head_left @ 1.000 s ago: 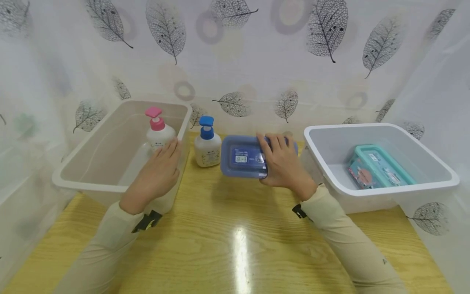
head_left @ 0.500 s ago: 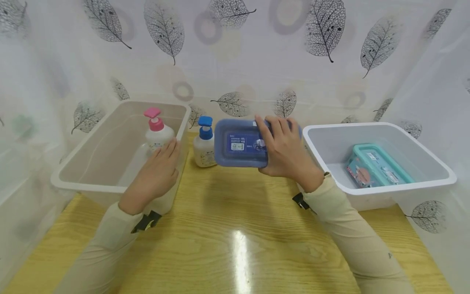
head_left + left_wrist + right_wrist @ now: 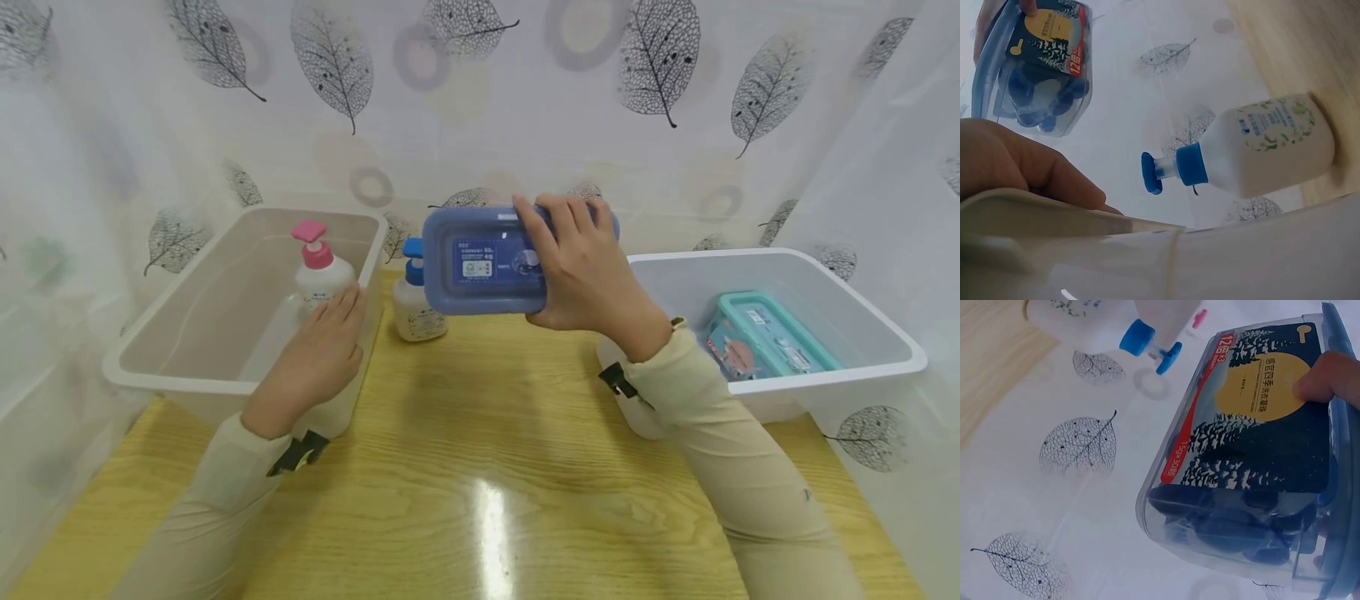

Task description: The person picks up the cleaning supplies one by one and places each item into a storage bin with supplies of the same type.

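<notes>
Blue-lidded container (image 3: 450, 258) gripped aloft in the right hand (image 3: 581, 271)

Raised off the bench (image 3: 420, 467), between two tubs, lid toward the head camera, with fingers over its upper edge. On the printed side label (image 3: 1260, 450): "12倍", "15g×30颗" and, in a yellow disc, "四季洗衣凝珠" — smaller print too fine to read. On the lid sticker (image 3: 483, 261), text too small to make out.

Below, bench surface stretching from tub to tub; to the right, the white rim of the right tub (image 3: 817, 381), partly hidden behind the right sleeve (image 3: 750, 475). Inside, a green-lidded box (image 3: 780, 333).

Partly behind the container, upright, a blue-pump bottle (image 3: 420, 317) — just beside the left tub (image 3: 168, 385). Inside that tub, a pink-pump bottle (image 3: 324, 275); across its rim, the left hand (image 3: 315, 354), resting with fingers extended.
</notes>
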Demonstrator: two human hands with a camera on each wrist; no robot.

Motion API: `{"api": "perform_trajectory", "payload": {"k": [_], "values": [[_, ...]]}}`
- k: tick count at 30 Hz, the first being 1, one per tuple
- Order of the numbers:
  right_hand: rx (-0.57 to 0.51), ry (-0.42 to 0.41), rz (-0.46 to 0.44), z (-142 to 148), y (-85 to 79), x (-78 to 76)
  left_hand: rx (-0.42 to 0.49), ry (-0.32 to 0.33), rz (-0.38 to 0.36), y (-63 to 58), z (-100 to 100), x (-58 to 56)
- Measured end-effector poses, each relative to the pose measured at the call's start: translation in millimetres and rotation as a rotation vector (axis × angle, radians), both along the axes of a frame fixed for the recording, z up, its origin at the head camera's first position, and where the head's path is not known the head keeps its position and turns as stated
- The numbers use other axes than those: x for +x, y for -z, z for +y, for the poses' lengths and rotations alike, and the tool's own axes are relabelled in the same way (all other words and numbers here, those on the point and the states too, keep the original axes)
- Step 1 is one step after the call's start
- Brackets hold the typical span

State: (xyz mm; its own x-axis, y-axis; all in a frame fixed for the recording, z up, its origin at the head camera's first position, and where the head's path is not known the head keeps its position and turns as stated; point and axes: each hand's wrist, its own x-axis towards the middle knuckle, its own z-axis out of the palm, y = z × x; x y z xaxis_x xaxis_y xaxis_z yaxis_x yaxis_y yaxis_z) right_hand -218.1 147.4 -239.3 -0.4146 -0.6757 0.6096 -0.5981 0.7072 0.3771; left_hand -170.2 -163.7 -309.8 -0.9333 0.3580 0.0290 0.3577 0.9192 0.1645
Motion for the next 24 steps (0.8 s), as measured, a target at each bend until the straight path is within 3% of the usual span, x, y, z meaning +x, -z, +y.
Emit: {"api": "perform_trajectory", "payload": {"k": [24], "values": [[0.026, 0.047, 0.019, 63.3, -39.1, -11.4, 0.019, -0.016, -0.012, 2.2, -1.0, -1.4]]}}
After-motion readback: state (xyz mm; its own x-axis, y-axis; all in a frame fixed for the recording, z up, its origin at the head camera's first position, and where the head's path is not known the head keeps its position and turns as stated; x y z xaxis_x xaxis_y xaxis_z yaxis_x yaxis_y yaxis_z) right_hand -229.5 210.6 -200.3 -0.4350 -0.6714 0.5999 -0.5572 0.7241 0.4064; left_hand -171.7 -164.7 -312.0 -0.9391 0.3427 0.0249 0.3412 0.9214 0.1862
